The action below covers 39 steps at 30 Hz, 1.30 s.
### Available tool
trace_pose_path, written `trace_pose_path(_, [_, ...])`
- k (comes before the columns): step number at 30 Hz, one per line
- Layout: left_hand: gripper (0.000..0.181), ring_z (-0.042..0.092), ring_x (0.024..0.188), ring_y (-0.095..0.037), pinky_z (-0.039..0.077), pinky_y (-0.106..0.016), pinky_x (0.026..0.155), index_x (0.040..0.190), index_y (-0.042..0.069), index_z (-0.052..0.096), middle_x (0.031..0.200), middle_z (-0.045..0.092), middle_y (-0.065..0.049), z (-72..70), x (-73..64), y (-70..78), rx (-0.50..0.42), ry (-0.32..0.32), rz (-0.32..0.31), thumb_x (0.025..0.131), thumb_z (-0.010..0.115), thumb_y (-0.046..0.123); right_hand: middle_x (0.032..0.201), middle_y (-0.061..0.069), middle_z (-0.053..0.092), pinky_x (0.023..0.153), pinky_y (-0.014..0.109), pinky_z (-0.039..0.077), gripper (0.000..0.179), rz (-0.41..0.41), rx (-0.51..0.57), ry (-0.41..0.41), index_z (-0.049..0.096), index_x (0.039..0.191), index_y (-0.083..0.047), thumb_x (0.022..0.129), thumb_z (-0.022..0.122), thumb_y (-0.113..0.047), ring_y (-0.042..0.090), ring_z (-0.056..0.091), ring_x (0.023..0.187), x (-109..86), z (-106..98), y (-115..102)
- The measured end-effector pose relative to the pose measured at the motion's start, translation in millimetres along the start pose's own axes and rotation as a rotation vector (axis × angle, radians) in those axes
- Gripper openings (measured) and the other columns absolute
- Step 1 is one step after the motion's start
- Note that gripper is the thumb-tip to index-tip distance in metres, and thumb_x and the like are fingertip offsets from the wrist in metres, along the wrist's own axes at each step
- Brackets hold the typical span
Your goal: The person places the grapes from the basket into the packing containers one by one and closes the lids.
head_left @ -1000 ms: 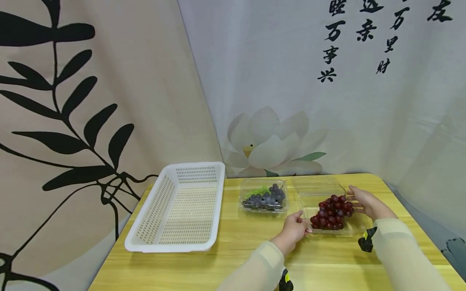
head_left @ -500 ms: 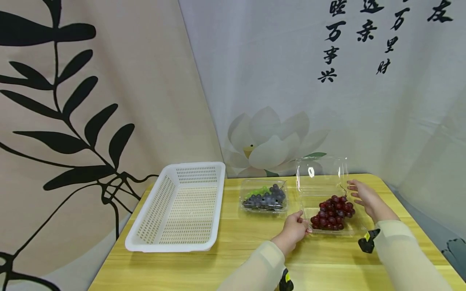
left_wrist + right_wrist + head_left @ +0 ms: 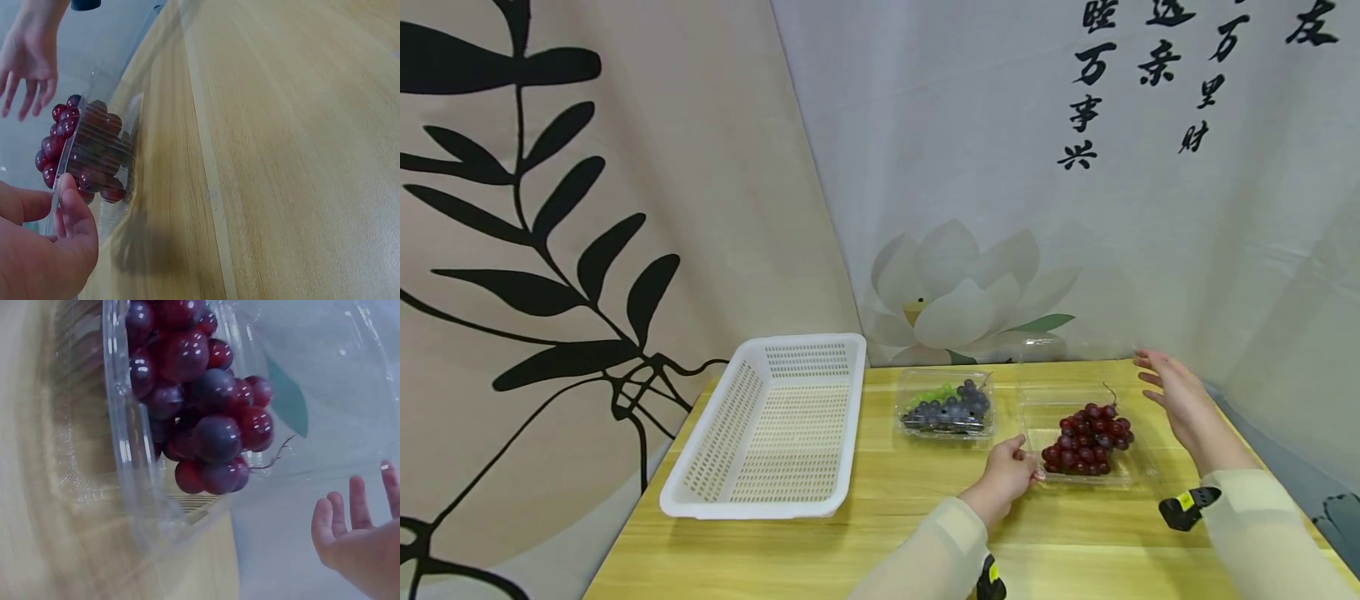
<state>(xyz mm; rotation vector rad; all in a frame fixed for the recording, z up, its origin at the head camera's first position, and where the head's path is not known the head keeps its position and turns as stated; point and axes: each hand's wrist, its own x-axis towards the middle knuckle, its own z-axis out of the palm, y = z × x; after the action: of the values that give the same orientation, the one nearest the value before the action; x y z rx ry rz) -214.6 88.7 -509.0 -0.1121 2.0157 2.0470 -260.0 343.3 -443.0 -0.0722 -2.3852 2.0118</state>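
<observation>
A bunch of red grapes [image 3: 1086,442] lies in a clear plastic box [image 3: 1097,481] at the right of the table. The box's hinged clear lid [image 3: 1045,354] stands raised at the back. At the front left corner, my left hand [image 3: 1003,477] pinches the rim between thumb and fingers, seen close in the left wrist view. My right hand [image 3: 1180,400] is up beside the lid's right edge, fingers extended. In the right wrist view its fingertips lie close to the lid's edge; whether they touch is unclear. A thin stem [image 3: 275,459] sticks out of the bunch.
A second clear box [image 3: 945,404], lid down, holds dark and green grapes to the left. Farther left stands a white slotted plastic basket [image 3: 760,503]. The wooden table [image 3: 895,517] ends at a printed curtain [image 3: 985,167] behind.
The box's lid has changed its tilt, rising upright and then leaning differently. My right hand has moved up and to the right, away from the grapes. My left hand has stayed at the rim.
</observation>
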Motion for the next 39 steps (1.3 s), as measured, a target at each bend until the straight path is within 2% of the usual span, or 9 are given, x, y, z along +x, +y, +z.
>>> trace_pose_path(3, [0.047, 0.052, 0.056, -0.008, 0.053, -0.023, 0.056, 0.135, -0.009, 0.045, 0.077, 0.048, 0.000, -0.1, 1.1, -1.1, -0.003, -0.001, 0.002, 0.090, 0.056, -0.005, 0.111, -0.023, 0.047, 0.077, 0.019, 0.038, 0.037, -0.030, 0.084, 0.039, 0.049, 0.124, -0.027, 0.096, 0.039, -0.051, -0.003, 0.044, 0.099, -8.7, -1, -4])
trace_pose_path(8, [0.048, 0.056, 0.059, -0.009, 0.053, -0.022, 0.057, 0.136, -0.007, 0.044, 0.079, 0.050, -0.001, -1.8, 2.9, -3.4, -0.014, -0.019, -0.003, 0.090, 0.056, -0.005, 0.105, -0.021, 0.051, 0.071, 0.013, 0.043, 0.027, -0.058, 0.178, 0.070, 0.055, 0.109, -0.022, 0.096, 0.047, -0.044, -0.004, 0.047, 0.094, -21.0, 0, -7])
trace_pose_path(18, [0.047, 0.065, 0.064, -0.016, 0.058, -0.029, 0.063, 0.136, -0.009, 0.043, 0.079, 0.060, -0.008, -4.4, 1.7, -3.5, -0.025, -0.045, 0.001, 0.091, 0.054, -0.002, 0.103, -0.024, 0.045, 0.072, 0.011, 0.044, 0.031, -0.040, -0.122, 0.053, 0.053, 0.108, -0.020, 0.098, 0.041, -0.046, -0.010, 0.044, 0.091, -40.9, -3, 2])
trace_pose_path(23, [0.038, 0.062, 0.062, -0.014, 0.057, -0.030, 0.064, 0.126, -0.009, 0.052, 0.078, 0.060, -0.009, -3.9, 3.6, -2.2, -0.062, -0.023, -0.053, 0.097, 0.048, 0.015, 0.103, -0.023, 0.045, 0.071, 0.011, 0.046, 0.013, -0.080, -0.141, 0.058, 0.051, 0.103, -0.022, 0.100, 0.045, -0.033, -0.012, 0.046, 0.090, -51.4, -1, 11])
trace_pose_path(26, [0.047, 0.061, 0.062, -0.015, 0.058, -0.034, 0.065, 0.124, -0.005, 0.053, 0.080, 0.055, -0.005, -3.9, 3.5, 0.0, -0.081, -0.026, -0.093, 0.100, 0.041, 0.034, 0.103, -0.024, 0.046, 0.071, 0.011, 0.046, 0.008, -0.081, -0.143, 0.066, 0.049, 0.105, -0.020, 0.100, 0.047, -0.026, -0.013, 0.047, 0.089, -59.6, -1, 20])
trace_pose_path(29, [0.064, 0.061, 0.063, -0.016, 0.057, -0.035, 0.065, 0.131, -0.003, 0.050, 0.082, 0.056, -0.006, -5.7, 2.3, 2.2, -0.097, -0.052, -0.113, 0.099, 0.035, 0.050, 0.103, -0.025, 0.045, 0.071, 0.013, 0.048, 0.013, -0.072, -0.174, 0.049, 0.045, 0.110, -0.015, 0.099, 0.048, -0.023, -0.014, 0.048, 0.089, -66.9, -2, 29])
trace_pose_path(33, [0.078, 0.060, 0.063, -0.018, 0.057, -0.038, 0.066, 0.138, -0.003, 0.043, 0.086, 0.058, -0.009, -8.6, 1.1, 2.8, -0.121, -0.088, -0.112, 0.095, 0.032, 0.061, 0.103, -0.027, 0.043, 0.072, 0.017, 0.050, 0.022, -0.032, -0.202, -0.003, 0.042, 0.115, -0.011, 0.099, 0.049, -0.025, -0.014, 0.048, 0.089, -73.5, -3, 37])
trace_pose_path(37, [0.078, 0.058, 0.061, -0.017, 0.057, -0.038, 0.065, 0.136, -0.003, 0.045, 0.084, 0.057, -0.008, -7.9, 1.2, 3.1, -0.126, -0.076, -0.119, 0.093, 0.037, 0.062, 0.103, -0.028, 0.043, 0.073, 0.020, 0.050, 0.025, 0.029, -0.208, -0.041, 0.040, 0.116, -0.012, 0.099, 0.049, -0.028, -0.015, 0.047, 0.089, -76.5, -5, 42])
trace_pose_path(39, [0.073, 0.057, 0.058, -0.015, 0.057, -0.036, 0.063, 0.126, -0.005, 0.053, 0.078, 0.057, -0.006, -6.5, 1.4, 3.5, -0.116, -0.051, -0.132, 0.092, 0.042, 0.059, 0.102, -0.027, 0.043, 0.074, 0.022, 0.050, 0.030, 0.076, -0.217, -0.063, 0.038, 0.119, -0.010, 0.099, 0.049, -0.030, -0.016, 0.047, 0.087, -76.9, -7, 44])
